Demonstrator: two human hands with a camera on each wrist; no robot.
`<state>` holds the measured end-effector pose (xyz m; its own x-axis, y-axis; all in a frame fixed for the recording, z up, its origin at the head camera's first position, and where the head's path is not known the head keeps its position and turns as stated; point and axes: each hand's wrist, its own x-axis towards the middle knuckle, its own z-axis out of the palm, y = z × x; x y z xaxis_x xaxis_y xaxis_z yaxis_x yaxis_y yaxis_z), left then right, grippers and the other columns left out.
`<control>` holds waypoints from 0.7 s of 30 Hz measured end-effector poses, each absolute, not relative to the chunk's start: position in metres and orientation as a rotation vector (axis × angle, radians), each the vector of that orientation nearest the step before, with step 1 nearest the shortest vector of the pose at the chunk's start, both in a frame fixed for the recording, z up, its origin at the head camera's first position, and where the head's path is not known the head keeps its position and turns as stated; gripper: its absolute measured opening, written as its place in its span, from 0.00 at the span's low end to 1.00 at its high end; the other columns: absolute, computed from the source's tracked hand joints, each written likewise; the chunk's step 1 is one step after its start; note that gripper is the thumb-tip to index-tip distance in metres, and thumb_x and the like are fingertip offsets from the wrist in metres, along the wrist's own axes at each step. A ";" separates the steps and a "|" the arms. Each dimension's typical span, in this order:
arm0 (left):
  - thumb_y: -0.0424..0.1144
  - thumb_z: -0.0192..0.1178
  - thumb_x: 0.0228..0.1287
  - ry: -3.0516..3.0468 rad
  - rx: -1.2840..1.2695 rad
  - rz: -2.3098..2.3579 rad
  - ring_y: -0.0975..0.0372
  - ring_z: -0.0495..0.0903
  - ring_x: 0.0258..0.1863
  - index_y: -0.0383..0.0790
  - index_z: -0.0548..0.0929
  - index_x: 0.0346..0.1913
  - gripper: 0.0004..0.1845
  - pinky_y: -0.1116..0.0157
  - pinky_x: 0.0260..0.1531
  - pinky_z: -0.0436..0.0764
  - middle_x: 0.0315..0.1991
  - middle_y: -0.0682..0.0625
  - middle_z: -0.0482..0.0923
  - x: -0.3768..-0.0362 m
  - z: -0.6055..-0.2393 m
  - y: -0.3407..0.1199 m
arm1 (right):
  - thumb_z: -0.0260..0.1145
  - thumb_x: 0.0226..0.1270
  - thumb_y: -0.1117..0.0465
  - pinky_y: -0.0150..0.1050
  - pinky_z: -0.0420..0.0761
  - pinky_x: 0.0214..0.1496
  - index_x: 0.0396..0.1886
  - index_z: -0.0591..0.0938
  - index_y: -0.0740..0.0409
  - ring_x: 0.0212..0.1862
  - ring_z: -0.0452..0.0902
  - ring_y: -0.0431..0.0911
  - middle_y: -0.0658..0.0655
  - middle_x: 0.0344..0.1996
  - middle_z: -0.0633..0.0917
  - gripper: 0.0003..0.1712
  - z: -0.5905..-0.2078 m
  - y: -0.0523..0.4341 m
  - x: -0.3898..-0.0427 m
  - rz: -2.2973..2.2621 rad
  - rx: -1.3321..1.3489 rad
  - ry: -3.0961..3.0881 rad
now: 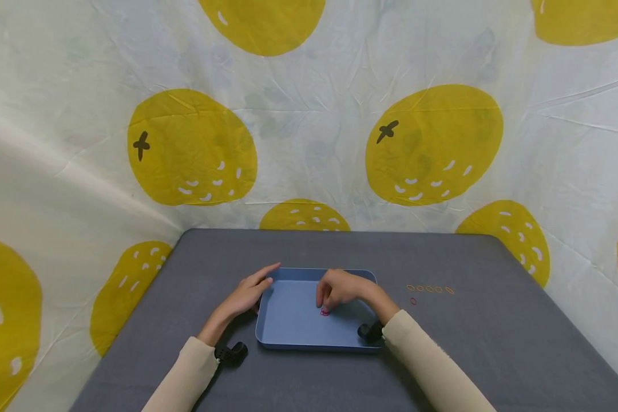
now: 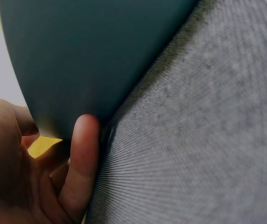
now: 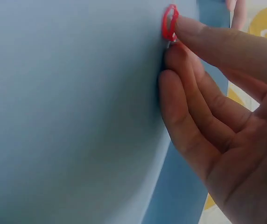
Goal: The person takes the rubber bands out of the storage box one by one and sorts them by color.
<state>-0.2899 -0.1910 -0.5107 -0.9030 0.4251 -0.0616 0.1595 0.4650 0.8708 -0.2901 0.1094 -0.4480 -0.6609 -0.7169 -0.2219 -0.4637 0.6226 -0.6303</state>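
1. Head view: a blue tray (image 1: 293, 332) sits on the grey tabletop (image 1: 494, 343), in the lower middle of the frame.
2. The left hand (image 1: 247, 294) lies against the tray's left rim with fingers straight and relaxed, gripping nothing.
3. The right hand (image 1: 340, 289) reaches into the tray from the right, its fingers bent down onto a small red ring (image 1: 324, 312) that lies on the tray floor, a little right of the tray's centre.
4. Right of the tray, on the tabletop, lies a row of small orange rings (image 1: 430, 289), with one more red ring (image 1: 413, 301) just below the row's left end.
5. A cloth backdrop (image 1: 309, 114) with yellow fruit prints fills the upper frame.
6. Left wrist view: the tray's dark outer wall (image 2: 91, 56) fills the upper left; a finger (image 2: 80, 163) of the left hand rests flat against its lower edge, with the grey tabletop (image 2: 208, 140) at right.
7. Right wrist view: the red ring (image 3: 169, 22) is at the top of the frame, right of centre, on the blue tray floor (image 3: 68, 116).
8. One fingertip (image 3: 189, 28) presses on it and the other fingers (image 3: 180, 98) lie curled beside it; whether the ring is pinched or only pressed cannot be told.
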 end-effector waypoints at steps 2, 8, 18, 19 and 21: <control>0.46 0.45 0.86 2.448 0.502 1.410 0.54 0.78 0.23 0.58 0.62 0.82 0.27 0.55 0.21 0.83 0.78 0.41 0.63 -0.290 -0.511 -0.191 | 0.69 0.60 0.75 0.29 0.75 0.30 0.32 0.91 0.60 0.26 0.75 0.36 0.52 0.26 0.88 0.08 -0.449 0.110 -0.290 -0.752 -0.952 2.385; 0.46 0.45 0.85 2.449 0.503 1.407 0.55 0.78 0.23 0.58 0.62 0.81 0.27 0.55 0.21 0.84 0.78 0.41 0.63 -0.290 -0.510 -0.191 | 0.72 0.60 0.73 0.29 0.75 0.29 0.30 0.90 0.59 0.25 0.75 0.35 0.51 0.25 0.89 0.07 -0.451 0.110 -0.288 -0.766 -0.954 2.388; 0.44 0.44 0.86 2.441 0.508 1.405 0.57 0.73 0.14 0.59 0.61 0.82 0.27 0.55 0.20 0.84 0.77 0.40 0.64 -0.290 -0.509 -0.191 | 0.74 0.62 0.72 0.30 0.74 0.28 0.28 0.90 0.58 0.25 0.75 0.36 0.50 0.25 0.88 0.06 -0.450 0.110 -0.286 -0.783 -0.922 2.403; 0.45 0.44 0.86 2.441 0.510 1.405 0.57 0.73 0.14 0.59 0.61 0.82 0.27 0.55 0.20 0.84 0.77 0.39 0.65 -0.290 -0.509 -0.191 | 0.74 0.62 0.72 0.30 0.74 0.28 0.28 0.90 0.58 0.25 0.75 0.36 0.50 0.25 0.88 0.06 -0.450 0.111 -0.286 -0.787 -0.917 2.403; 0.45 0.44 0.86 2.441 0.512 1.402 0.57 0.73 0.14 0.59 0.61 0.82 0.27 0.55 0.20 0.84 0.76 0.39 0.66 -0.290 -0.509 -0.191 | 0.74 0.62 0.71 0.31 0.74 0.29 0.28 0.89 0.58 0.26 0.74 0.37 0.49 0.25 0.87 0.06 -0.450 0.111 -0.286 -0.796 -0.901 2.405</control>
